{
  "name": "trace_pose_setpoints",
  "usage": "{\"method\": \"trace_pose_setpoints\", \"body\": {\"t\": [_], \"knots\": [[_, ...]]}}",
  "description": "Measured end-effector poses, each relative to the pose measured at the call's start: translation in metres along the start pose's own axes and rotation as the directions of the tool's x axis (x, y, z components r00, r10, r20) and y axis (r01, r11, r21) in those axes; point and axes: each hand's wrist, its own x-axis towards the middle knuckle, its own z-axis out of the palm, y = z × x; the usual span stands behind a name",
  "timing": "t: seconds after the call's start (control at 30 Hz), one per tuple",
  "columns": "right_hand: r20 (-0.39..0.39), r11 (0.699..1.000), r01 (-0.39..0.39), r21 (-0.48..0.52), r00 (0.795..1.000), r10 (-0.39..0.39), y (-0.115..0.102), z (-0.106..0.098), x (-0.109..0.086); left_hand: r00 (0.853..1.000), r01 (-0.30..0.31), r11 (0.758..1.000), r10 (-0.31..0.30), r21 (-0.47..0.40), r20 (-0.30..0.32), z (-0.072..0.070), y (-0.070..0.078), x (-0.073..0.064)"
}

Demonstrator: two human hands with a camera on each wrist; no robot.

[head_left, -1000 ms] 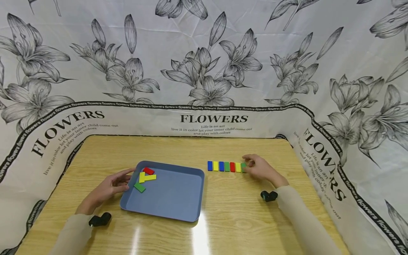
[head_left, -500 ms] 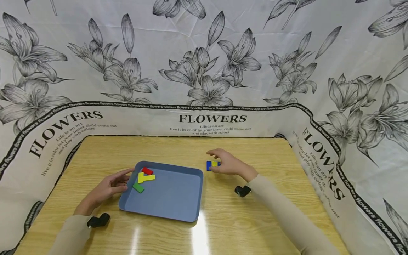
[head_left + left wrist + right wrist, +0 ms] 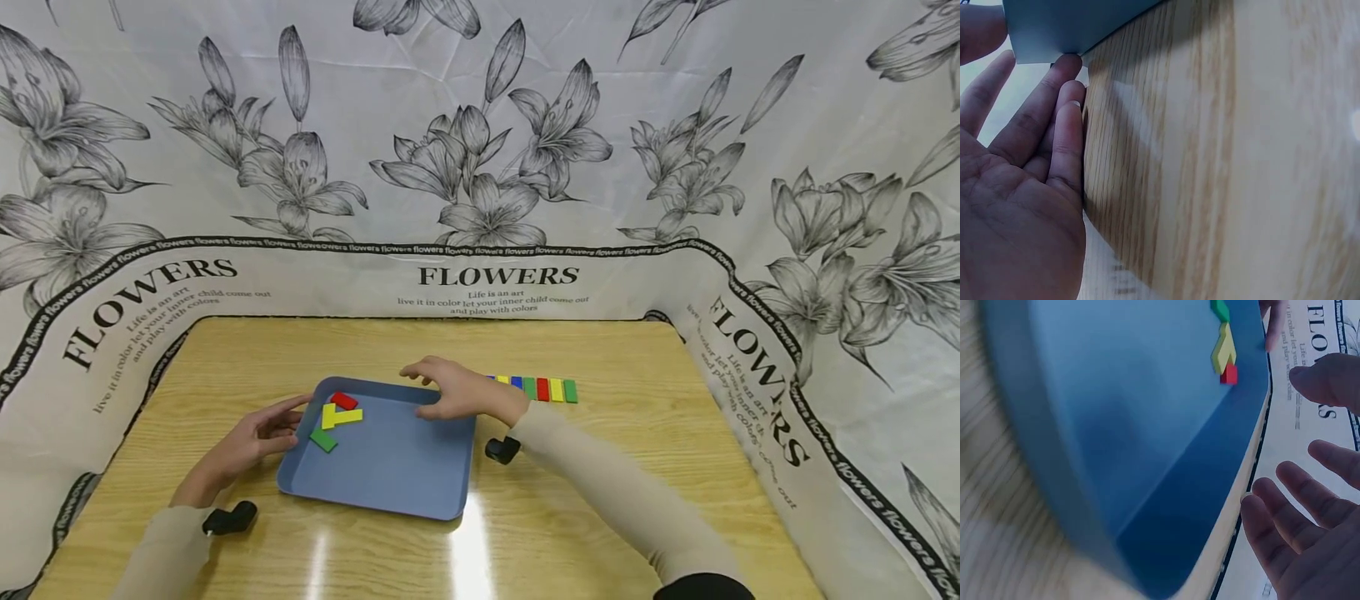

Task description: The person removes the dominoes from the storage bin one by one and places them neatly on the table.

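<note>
Blue-grey tray (image 3: 375, 487) is carried by the wooden counter (image 3: 600, 350), set left of centre and turned slightly askew. At its left wall the left hand (image 3: 243, 446) is rested, fingers loosely extended and fingertips touching the tray; nothing is gripped. Over the far wall, near the right corner, the right hand (image 3: 465, 392) is held with thumb and fingers spread well apart, and nothing is held in it (the bare palm is partly shown by the right wrist view). It has just been brought leftward from the row of blocks (image 3: 542, 389), whose right end is now uncovered, while its left end is partly hidden by the wrist. By this, the row seems to be left as it is and the work shifted trayward. Inside, towards the tray's left, a red block (image 3: 344, 401), two touching yellow blocks (image 3: 348, 417) and a green block (image 3: 323, 440) are left unmoved.
</note>
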Motion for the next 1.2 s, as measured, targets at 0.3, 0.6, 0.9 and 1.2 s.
{"method": "trace_pose_setpoints", "body": {"t": [0.3, 0.6, 0.9, 1.2], "knots": [[-0.018, 0.997, 0.061, 0.051, 0.998, -0.06, -0.015, 0.027, 0.036, 1.0, 0.002, 1.0, -0.002, -0.002, -0.012, 0.002, -0.001, -0.004], [-0.018, 0.992, 0.047, 0.116, 0.999, -0.045, -0.016, 0.052, 0.057, 0.999, -0.047, 0.999, 0.047, 0.007, -0.004, 0.004, -0.002, -0.006], [0.029, 0.994, 0.015, 0.107, 0.999, -0.018, -0.02, 0.069, 0.066, 0.999, -0.047, 0.999, 0.047, -0.012, 0.013, 0.005, 0.0, -0.007], [0.038, 0.998, 0.012, 0.069, 0.999, -0.015, -0.017, 0.074, 0.065, 0.999, -0.039, 0.999, 0.04, 0.024, -0.005, 0.007, -0.003, -0.007]]}}
